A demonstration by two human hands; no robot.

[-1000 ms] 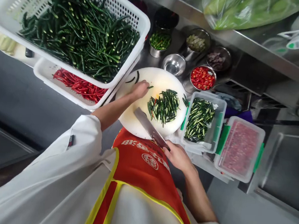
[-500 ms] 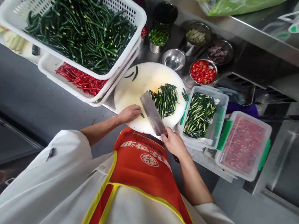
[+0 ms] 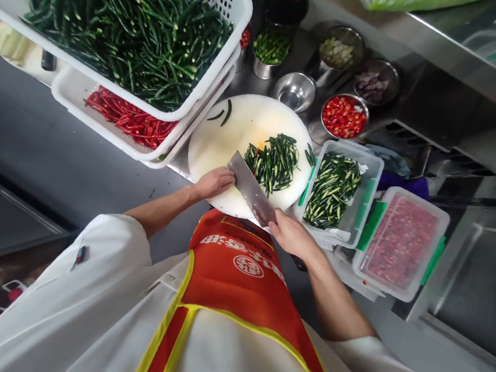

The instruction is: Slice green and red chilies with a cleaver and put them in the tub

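My right hand [image 3: 292,235] is wrapped round the handle end of a cleaver [image 3: 251,190], whose broad blade slants across a round white cutting board [image 3: 208,147]. Close against the blade's left side, my left hand [image 3: 215,183] is closed with curled fingers. The green chili under those fingers showed half a second ago; the hand and blade cover it now. A heap of cut green chilies [image 3: 276,162] lies to the right of the blade. Two whole dark green chilies [image 3: 227,114] lie at the board's upper left.
Stacked white baskets at the left hold green chilies [image 3: 134,40] and red chilies [image 3: 127,119]. Behind the board stand an empty metal bowl [image 3: 294,92] and a bowl of chopped red chilies [image 3: 344,117]. Rightward are a tub of cut green chilies [image 3: 333,191] and a lidded container [image 3: 403,242].
My left hand has come up against the cleaver blade, and the chili end that stuck out beside its fingers is now out of sight. The view has shifted slightly.
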